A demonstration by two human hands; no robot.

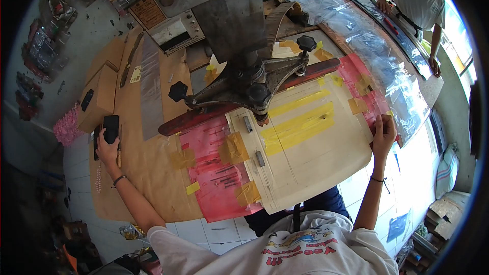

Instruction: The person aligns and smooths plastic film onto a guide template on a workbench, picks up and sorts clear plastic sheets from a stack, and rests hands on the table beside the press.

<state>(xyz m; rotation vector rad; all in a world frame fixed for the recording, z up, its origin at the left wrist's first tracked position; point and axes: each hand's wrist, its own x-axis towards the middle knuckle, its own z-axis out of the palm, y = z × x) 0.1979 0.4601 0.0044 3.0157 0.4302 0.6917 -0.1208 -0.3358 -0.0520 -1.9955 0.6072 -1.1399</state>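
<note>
At the left of the table, my left hand (107, 151) has its fingers around the lower end of a black phone (111, 123), which lies on brown paper. My right hand (384, 133) is closed at the right edge of the work area, beside the red film (378, 113) and the cream board (333, 158). What its fingers pinch, if anything, is hidden. Yellow tape strips (300, 122) and two small metal blocks lie on the board. More red film (214, 173), held by brown tape, runs along its left side.
Over the board stands a dark metal press head (249, 86) with black knobs and a long reddish bar (198, 120). A cardboard box (99, 99) sits at left. Clear plastic sheeting (377, 56) covers the back right. Another person (415, 0) stands at upper right.
</note>
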